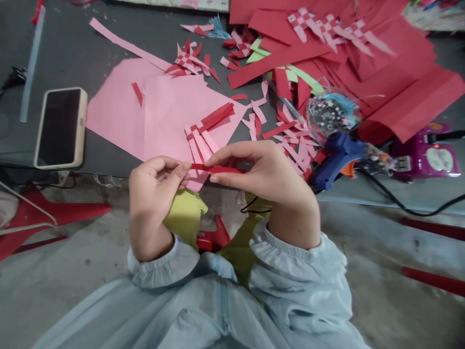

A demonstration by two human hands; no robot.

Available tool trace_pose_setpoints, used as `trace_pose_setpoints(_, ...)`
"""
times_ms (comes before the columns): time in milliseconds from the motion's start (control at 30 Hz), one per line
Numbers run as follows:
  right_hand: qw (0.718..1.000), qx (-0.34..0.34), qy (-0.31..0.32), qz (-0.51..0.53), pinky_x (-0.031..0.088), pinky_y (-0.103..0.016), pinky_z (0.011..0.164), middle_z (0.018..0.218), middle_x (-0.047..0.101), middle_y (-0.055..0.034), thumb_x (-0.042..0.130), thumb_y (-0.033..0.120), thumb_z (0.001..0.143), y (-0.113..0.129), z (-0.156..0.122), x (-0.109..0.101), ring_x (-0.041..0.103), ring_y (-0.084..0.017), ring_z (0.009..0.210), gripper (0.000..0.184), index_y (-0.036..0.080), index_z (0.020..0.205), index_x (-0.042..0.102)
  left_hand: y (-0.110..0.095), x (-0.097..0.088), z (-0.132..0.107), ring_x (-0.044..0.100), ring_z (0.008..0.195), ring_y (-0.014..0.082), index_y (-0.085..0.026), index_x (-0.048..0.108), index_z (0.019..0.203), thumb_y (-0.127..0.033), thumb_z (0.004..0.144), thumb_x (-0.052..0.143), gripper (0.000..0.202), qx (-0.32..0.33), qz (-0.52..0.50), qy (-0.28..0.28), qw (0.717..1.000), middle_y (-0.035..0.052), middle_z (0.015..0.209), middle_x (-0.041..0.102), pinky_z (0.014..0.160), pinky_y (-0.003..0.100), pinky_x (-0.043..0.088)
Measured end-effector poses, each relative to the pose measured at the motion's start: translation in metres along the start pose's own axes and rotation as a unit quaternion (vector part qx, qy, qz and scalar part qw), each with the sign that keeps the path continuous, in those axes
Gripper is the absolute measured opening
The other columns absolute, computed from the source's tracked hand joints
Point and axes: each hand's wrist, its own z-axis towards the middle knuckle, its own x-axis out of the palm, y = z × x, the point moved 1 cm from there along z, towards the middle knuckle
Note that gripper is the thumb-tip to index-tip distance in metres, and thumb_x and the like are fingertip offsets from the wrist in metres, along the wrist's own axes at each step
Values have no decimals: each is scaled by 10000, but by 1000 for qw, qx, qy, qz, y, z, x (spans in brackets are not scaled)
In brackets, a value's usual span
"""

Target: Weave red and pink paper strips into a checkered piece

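Observation:
Between my two hands, just over the table's front edge, stretches a narrow red paper strip [218, 169]. My left hand [154, 194] pinches its left end between thumb and fingertips. The thumb and fingers of my right hand [263, 169] close on the strip farther right. Right behind the hands, a partly woven piece of red and pink strips [203, 128] lies on pink paper sheets [167, 106], its strip ends fanned out. A small loose red strip [137, 93] rests on the pink paper to the left.
A phone [60, 128] lies at the left. Woven paper fish [329, 26] sit on red sheets [399, 68] at the back right. Paper scraps [300, 140], a bag of small beads [332, 114], a blue glue gun [337, 157] and a purple device [428, 152] with a cable are to the right.

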Motion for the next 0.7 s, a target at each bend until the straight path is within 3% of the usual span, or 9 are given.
trace_pose_setpoints(367, 999, -15, 3, -46, 524, -274, 697, 828, 768, -18, 754, 254, 794, 3, 3, -1, 683, -147, 762, 81, 185, 837, 751, -6, 3, -4, 673, 549, 117, -228, 717, 685, -225, 802, 784, 135, 11, 6, -14, 1000, -7, 605, 697, 548, 216, 591)
trace_pose_setpoints(600, 999, -23, -25, -43, 551, -292, 805, 952, 786, -29, 756, 243, 791, 2, 3, 1, 706, -166, 864, 174, 189, 957, 759, -8, 4, -4, 673, 551, 109, -233, 725, 686, -196, 799, 774, 128, 14, -4, -12, 1000, -21, 604, 702, 547, 198, 587)
trace_pose_setpoints(700, 999, -17, -12, -32, 543, -287, 772, 925, 783, -29, 745, 265, 807, 2, 3, 1, 700, -159, 827, 159, 182, 941, 762, -7, 5, -3, 668, 541, 98, -229, 724, 685, -182, 789, 773, 125, 16, -14, -5, 1000, -32, 598, 699, 552, 188, 589)
